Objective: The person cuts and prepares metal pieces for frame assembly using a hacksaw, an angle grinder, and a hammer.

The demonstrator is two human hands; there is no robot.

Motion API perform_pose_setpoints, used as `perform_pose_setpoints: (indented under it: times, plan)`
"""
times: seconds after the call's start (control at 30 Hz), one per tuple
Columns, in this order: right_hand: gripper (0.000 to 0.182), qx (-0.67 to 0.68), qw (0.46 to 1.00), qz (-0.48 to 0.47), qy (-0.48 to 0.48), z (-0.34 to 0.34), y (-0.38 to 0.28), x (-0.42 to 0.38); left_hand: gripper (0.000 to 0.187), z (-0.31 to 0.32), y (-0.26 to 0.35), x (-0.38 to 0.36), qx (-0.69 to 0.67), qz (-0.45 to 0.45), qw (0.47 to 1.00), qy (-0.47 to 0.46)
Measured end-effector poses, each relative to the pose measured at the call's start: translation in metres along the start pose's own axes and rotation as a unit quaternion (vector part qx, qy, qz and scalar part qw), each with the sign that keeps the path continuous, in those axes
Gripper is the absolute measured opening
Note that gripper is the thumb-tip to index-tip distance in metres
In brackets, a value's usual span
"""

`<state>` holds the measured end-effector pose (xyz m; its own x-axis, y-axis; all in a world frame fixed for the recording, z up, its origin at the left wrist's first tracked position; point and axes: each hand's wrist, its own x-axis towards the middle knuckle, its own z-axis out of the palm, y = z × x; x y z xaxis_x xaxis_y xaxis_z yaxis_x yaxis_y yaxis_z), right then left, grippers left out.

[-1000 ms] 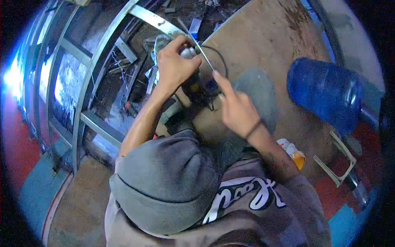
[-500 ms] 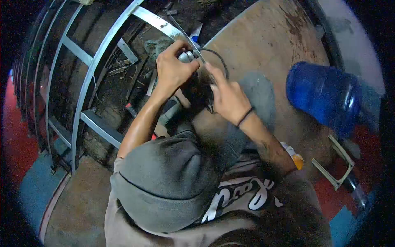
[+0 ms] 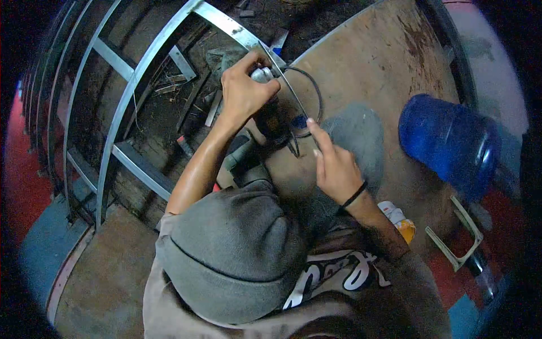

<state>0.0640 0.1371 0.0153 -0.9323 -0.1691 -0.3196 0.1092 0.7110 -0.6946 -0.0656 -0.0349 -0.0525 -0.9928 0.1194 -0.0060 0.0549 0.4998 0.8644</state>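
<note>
My left hand is curled beside the end of a flat crossbar of a curved metal frame. A rounded silver metal part shows between its thumb and fingers; what exactly the fingers grip is hidden. My right hand is closed around the near end of a long thin metal file, its index finger stretched along it. The file slants up and left past my left hand to the crossbar. A black cable loops between the hands, near a dark object.
A large blue water jug lies on its side at right. Below it is a cream U-shaped bracket. A white and orange container is beside my right forearm. Metal offcuts lie within the frame. A cap fills the lower middle.
My right hand has drawn the file back, down and to the right, away from my left hand. My left hand stays at the crossbar's end; the whole view has shifted slightly.
</note>
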Motion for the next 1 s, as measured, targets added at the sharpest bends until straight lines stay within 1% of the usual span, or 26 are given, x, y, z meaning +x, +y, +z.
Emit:
perform_pose_setpoints:
  times: [0.07, 0.1, 0.2, 0.23, 0.33, 0.37, 0.4, 0.47, 0.5, 0.53, 0.6, 0.63, 0.67, 0.7, 0.73, 0.77, 0.8, 0.87, 0.9, 0.93, 0.97, 1.0]
  plan:
    - [0.055, 0.015, 1.0, 0.012, 0.006, 0.0, -0.001, 0.012, 0.031, 0.01, -0.002, 0.0, -0.02, 0.04, 0.999, 0.02]
    - [0.053, 0.018, 1.0, 0.022, 0.01, -0.003, -0.01, 0.032, 0.03, 0.009, 0.008, -0.002, -0.023, 0.009, 1.0, -0.004]
    - [0.051, 0.006, 1.0, 0.005, 0.027, 0.0, -0.016, 0.054, 0.03, 0.001, 0.013, -0.002, -0.009, 0.006, 1.0, 0.002]
    - [0.051, -0.008, 1.0, 0.013, 0.01, 0.002, -0.013, 0.043, 0.029, 0.0, 0.009, -0.003, -0.017, 0.036, 0.999, 0.017]
    - [0.052, 0.024, 0.999, -0.025, 0.022, 0.002, 0.003, -0.01, 0.028, 0.0, 0.002, 0.0, -0.001, -0.028, 1.0, 0.011]
    - [0.053, 0.005, 1.0, -0.012, 0.017, 0.002, 0.006, -0.015, 0.028, 0.001, 0.002, 0.001, -0.004, -0.028, 1.0, 0.012]
    - [0.053, 0.003, 1.0, -0.005, 0.018, -0.001, 0.002, -0.008, 0.028, 0.002, 0.007, 0.0, -0.012, -0.013, 1.0, 0.009]
    - [0.054, -0.008, 0.999, 0.044, 0.01, -0.007, -0.012, 0.028, 0.028, 0.012, 0.017, -0.008, -0.027, 0.007, 1.0, -0.01]
    - [0.061, -0.022, 0.999, 0.022, 0.034, -0.004, -0.007, 0.05, 0.029, 0.015, 0.022, -0.009, -0.007, 0.026, 1.0, -0.015]
    - [0.061, -0.023, 0.999, 0.019, 0.037, -0.003, -0.004, 0.047, 0.029, 0.014, 0.025, -0.01, 0.016, 0.042, 0.999, -0.018]
    - [0.06, -0.02, 0.999, 0.02, 0.02, -0.001, -0.006, 0.041, 0.029, 0.009, 0.026, -0.006, 0.011, 0.051, 0.999, -0.009]
    - [0.061, -0.02, 0.999, 0.044, -0.003, -0.007, -0.01, 0.022, 0.029, 0.007, 0.023, -0.005, 0.018, 0.025, 0.999, -0.018]
    - [0.061, -0.021, 0.999, 0.04, -0.005, -0.007, -0.008, 0.004, 0.03, 0.005, 0.018, -0.004, 0.024, -0.003, 0.999, -0.028]
    - [0.058, -0.006, 1.0, 0.02, 0.004, -0.007, -0.009, -0.011, 0.03, 0.003, 0.014, -0.004, 0.024, -0.005, 0.999, -0.024]
    - [0.054, 0.011, 1.0, 0.003, 0.013, -0.006, -0.009, -0.017, 0.03, 0.004, 0.011, -0.003, 0.022, 0.011, 1.0, -0.009]
    - [0.053, -0.006, 0.999, 0.037, -0.019, -0.005, -0.005, -0.018, 0.03, 0.007, 0.009, -0.005, 0.019, 0.028, 0.999, -0.002]
    - [0.053, -0.002, 0.999, 0.049, -0.017, -0.007, -0.014, -0.006, 0.03, 0.011, 0.01, -0.011, 0.017, 0.027, 0.999, -0.015]
    - [0.053, -0.001, 0.993, 0.1, -0.064, -0.016, -0.022, 0.04, 0.028, 0.013, 0.02, -0.014, -0.019, 0.015, 1.0, -0.008]
    - [0.053, -0.002, 0.994, 0.096, -0.059, -0.019, -0.013, 0.058, 0.028, 0.012, 0.025, -0.015, -0.011, 0.056, 0.998, 0.004]
    - [0.052, 0.043, 0.998, -0.024, 0.047, -0.016, -0.004, 0.073, 0.029, 0.014, 0.024, -0.016, -0.05, 0.024, 0.998, -0.004]
    - [0.052, 0.089, 0.975, -0.142, 0.148, -0.01, 0.002, 0.081, 0.029, 0.014, 0.019, -0.016, -0.033, 0.037, 0.999, 0.0]
    - [0.052, 0.093, 0.975, -0.143, 0.144, -0.017, -0.004, 0.08, 0.03, 0.012, 0.016, -0.015, -0.015, 0.048, 0.999, 0.003]
